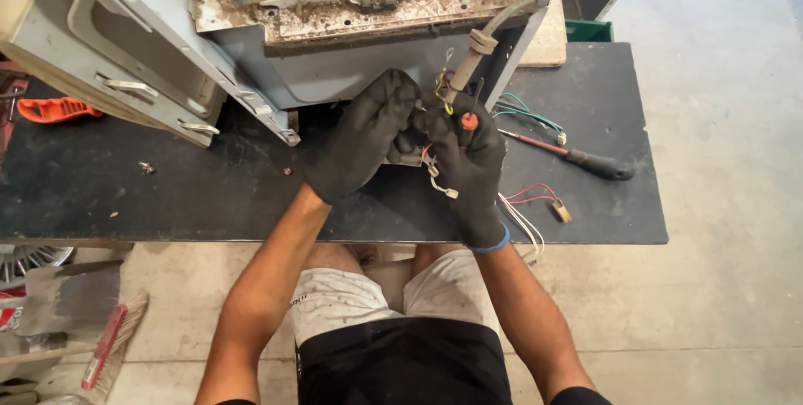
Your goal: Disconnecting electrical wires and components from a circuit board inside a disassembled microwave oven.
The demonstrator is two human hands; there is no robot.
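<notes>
head: both hands (418, 141) clasped on wires (439, 91).

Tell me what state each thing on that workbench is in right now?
Left hand: gloved, closed on a small part.
Right hand: gloved, gripping a small screwdriver upright.
Grey appliance: tipped over, underside dirty.
Grey cable: sheath ends at the hands, coloured wires loose.
Long screwdriver: lying flat, untouched.
Orange tool: lying at the bench's edge.
</notes>
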